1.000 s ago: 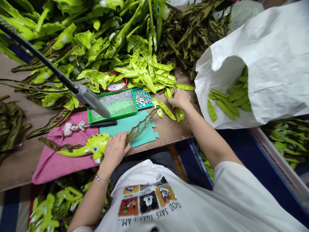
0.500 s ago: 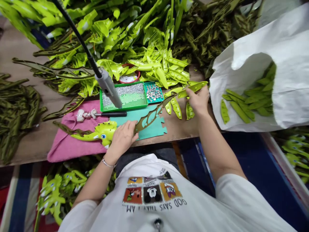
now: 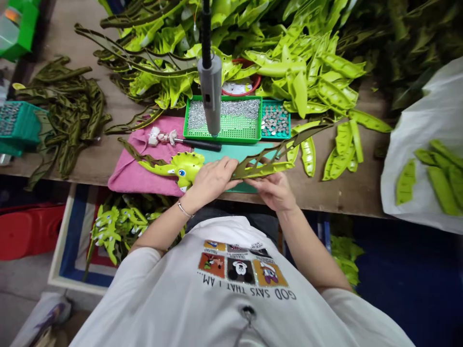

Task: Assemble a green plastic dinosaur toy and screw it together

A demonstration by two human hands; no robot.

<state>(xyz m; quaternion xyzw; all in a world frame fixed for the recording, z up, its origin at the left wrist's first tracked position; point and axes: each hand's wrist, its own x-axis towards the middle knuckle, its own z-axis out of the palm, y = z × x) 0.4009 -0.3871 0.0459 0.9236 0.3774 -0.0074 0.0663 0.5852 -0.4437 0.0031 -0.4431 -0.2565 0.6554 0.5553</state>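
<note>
Lime piece (image 3: 269,170) in right hand (image 3: 275,191) near front edge (image 3: 325,208); tabletop (image 3: 369,180) visible beside sack (image 3: 408,125).

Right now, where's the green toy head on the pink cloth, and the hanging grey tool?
Green toy head (image 3: 191,163): head view, beside its blue eye.
Hanging grey tool (image 3: 211,96): head view, mid-body.

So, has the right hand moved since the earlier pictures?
Yes, the right hand has moved left and closer in: earlier it was to the right of the teal mat, now at its near edge.
</note>
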